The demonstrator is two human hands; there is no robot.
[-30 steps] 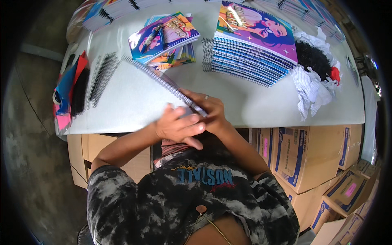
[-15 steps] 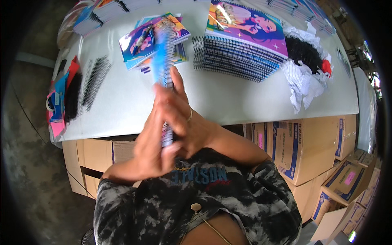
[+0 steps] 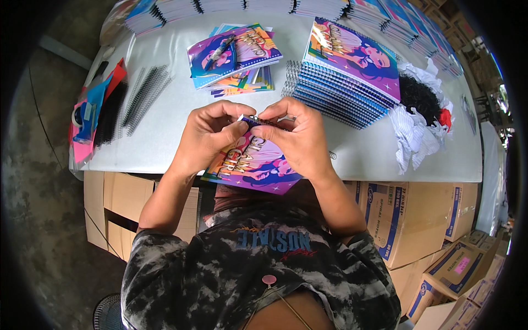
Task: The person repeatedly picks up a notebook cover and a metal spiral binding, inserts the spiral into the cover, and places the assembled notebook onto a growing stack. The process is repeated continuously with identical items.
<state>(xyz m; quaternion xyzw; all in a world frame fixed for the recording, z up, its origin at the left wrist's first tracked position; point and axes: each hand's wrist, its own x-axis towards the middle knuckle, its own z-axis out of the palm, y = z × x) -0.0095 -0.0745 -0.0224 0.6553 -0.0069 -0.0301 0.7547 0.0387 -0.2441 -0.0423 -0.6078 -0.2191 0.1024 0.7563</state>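
A colourful, purple-edged notebook (image 3: pixel 256 168) is tilted in front of me at the table's near edge. My left hand (image 3: pixel 212 132) is closed on its upper left corner, thumb on the cover and fingers behind. At the notebook's top edge, my right hand (image 3: pixel 300 135) pinches a dark spiral binding coil (image 3: pixel 268 122) between thumb and fingers. A coil end (image 3: pixel 333 155) shows to the right of that hand; the stretch between is hidden by it. Beyond my hands lies a pile of notebook covers and pages (image 3: pixel 236 58) with a dark, pen-like tool (image 3: pixel 220 53) on top.
A tall stack of spiral notebooks (image 3: pixel 346 82) stands right of the pile. Beside it are a crumpled striped cloth (image 3: pixel 412 135) and black tangled material (image 3: pixel 418 93). Loose coils (image 3: pixel 146 99) and a blue tape dispenser (image 3: pixel 86 124) lie left. Cardboard boxes (image 3: pixel 418 214) sit below the table (image 3: pixel 181 126).
Before, my palms were pressed together around an upright notebook, blurred by motion. Now the notebook is tilted cover-up, and my hands have moved apart to its top edge, fingers at the coil.
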